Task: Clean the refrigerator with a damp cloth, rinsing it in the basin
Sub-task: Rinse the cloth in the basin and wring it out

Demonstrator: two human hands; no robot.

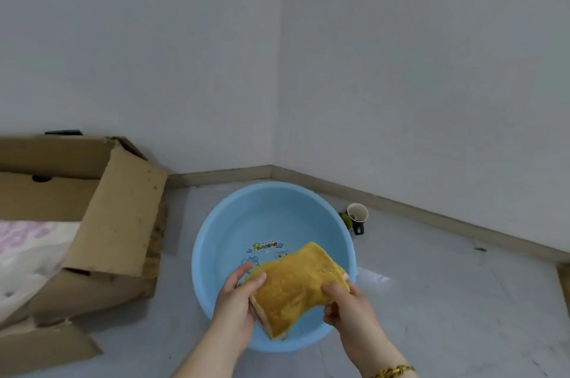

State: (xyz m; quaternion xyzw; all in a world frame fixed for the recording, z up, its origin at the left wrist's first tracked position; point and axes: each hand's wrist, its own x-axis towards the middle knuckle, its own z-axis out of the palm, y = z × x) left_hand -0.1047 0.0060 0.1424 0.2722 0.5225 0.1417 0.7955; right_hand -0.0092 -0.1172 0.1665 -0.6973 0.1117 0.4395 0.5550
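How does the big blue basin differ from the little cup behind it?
The basin is light blue, wide and shallow; the cup is pale, small and narrow. The basin has a cartoon print inside; the cup has a dark handle. The left hand and right hand hold the yellow cloth over the basin, not the cup. Both sit open-topped on the floor.

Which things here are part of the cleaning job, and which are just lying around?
For the job: yellow cloth, gripped by left hand and right hand; blue basin.
Lying about: cardboard box; cup by the wall.
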